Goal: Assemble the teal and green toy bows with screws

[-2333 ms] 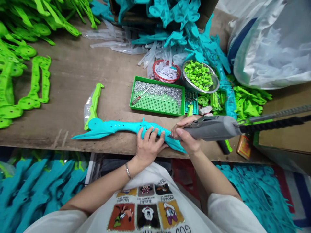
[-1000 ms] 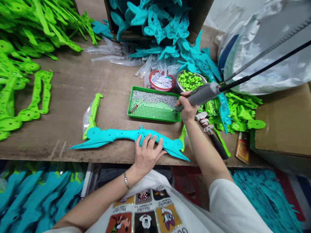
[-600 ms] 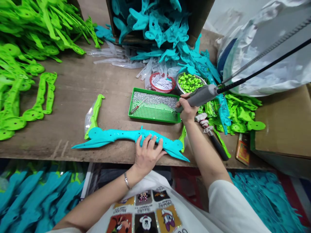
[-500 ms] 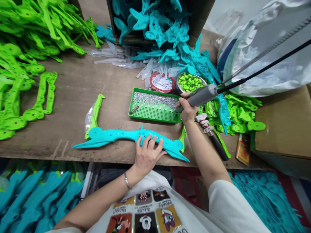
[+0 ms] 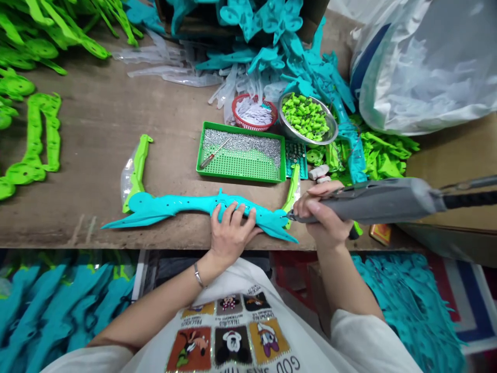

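Note:
A long turquoise plastic bow-shaped part [image 5: 190, 203] lies across the table near its front edge. My left hand [image 5: 230, 230] rests palm down on its middle, fingers spread over the top. My right hand [image 5: 326, 215] is wrapped round a grey electric screwdriver [image 5: 380, 199], held almost level. Its tip meets the part's right end, though whether it sits in a screw is too small to tell. A lime-green arm with a clear piece [image 5: 134, 173] joins the part's left end. Another green arm [image 5: 293, 190] stands at the right end, partly behind the screwdriver hand.
Beyond the part lies a green tray [image 5: 240, 178] of small screws with a hand screwdriver [image 5: 215, 154]. A red basket [image 5: 254, 127], a metal bowl [image 5: 330, 135] of green pieces and piled turquoise parts [image 5: 267, 59] stand behind. A cardboard box [image 5: 450, 166] is at right.
My right hand has brought the electric screwdriver from over the tray's right end down to the turquoise part's right end, tilting it level. My left hand stays on the part.

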A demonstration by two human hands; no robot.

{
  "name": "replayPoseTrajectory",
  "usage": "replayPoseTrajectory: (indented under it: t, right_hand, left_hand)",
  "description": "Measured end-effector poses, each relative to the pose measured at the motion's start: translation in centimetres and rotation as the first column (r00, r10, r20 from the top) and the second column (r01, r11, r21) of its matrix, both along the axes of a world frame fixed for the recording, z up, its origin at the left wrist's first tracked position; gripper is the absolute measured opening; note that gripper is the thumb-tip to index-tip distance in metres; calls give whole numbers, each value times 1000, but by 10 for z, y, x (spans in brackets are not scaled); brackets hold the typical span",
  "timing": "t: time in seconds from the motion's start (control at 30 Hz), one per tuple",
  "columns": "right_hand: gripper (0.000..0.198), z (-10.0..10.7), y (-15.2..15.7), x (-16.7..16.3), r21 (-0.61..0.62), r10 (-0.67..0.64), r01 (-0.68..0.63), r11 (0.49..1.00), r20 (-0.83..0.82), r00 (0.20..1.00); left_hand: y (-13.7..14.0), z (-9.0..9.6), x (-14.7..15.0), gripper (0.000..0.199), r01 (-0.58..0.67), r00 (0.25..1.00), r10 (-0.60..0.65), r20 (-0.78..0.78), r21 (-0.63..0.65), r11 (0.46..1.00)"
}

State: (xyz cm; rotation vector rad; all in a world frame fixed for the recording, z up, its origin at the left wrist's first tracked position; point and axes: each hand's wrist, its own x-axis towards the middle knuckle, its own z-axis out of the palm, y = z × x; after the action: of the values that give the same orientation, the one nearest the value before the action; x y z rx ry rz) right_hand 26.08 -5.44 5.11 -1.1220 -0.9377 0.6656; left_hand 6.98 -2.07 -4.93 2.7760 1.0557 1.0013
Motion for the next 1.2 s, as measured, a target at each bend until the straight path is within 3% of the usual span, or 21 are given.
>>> replayPoseTrajectory:
  t: [0.13, 0.27, 0.43, 0.53, 0.6, 0.63, 0.73, 0.8, 0.9, 1.03, 1.2]
  right_hand:
    - [19, -14, -8, -1, -53, -57, 56, 997, -13, 998]
    - [19, -25, -10, 2, -110, -31, 35, 993, 34, 999]
    - [25, -30, -8, 13, -220, 169, -135, 966, 143, 975]
    - [20, -22, 0, 20, -243, 362, -321, 915, 144, 921]
    - [18, -16, 10, 23, -203, 462, -433, 878, 123, 878]
    - [19, -14, 16, 25, -139, 461, -445, 885, 116, 880]
    - [21, -15, 44, 29, 152, 215, -228, 962, 96, 972]
    - [17, -21, 67, 31, 271, -6, -6, 963, 46, 999]
    - [17, -34, 97, 36, 265, -178, 170, 949, 6, 984]
    - [25, -48, 121, 43, 186, -253, 241, 953, 44, 966]
    - [31, -55, 134, 47, 130, -294, 281, 951, 95, 951]
  left_hand:
    - [1, 1, 0, 38, -3, 1000, 3, 3, 31, 1000]
    - [1, 1, 0, 38, 1, 1000, -1, 1, 39, 999]
    - [1, 2, 0, 38, 3, 1000, -4, 6, 41, 999]
    - [2, 3, 0, 36, -1, 1000, 1, 12, 48, 999]
    - [2, 3, 0, 36, 5, 1000, -5, 15, 53, 999]
    - [2, 3, 0, 36, 9, 1000, -10, 13, 52, 999]
    - [1, 5, 3, 36, 27, 1000, -26, -14, 33, 999]
    - [-1, 7, 7, 34, 48, 998, -48, -33, 10, 999]
    - [-3, 12, 10, 34, 110, 993, -112, -46, -43, 993]
    - [2, 20, -2, 39, 190, 982, -190, 8, -106, 976]
    - [14, 16, -38, 53, 33, 993, -24, 117, -73, 997]
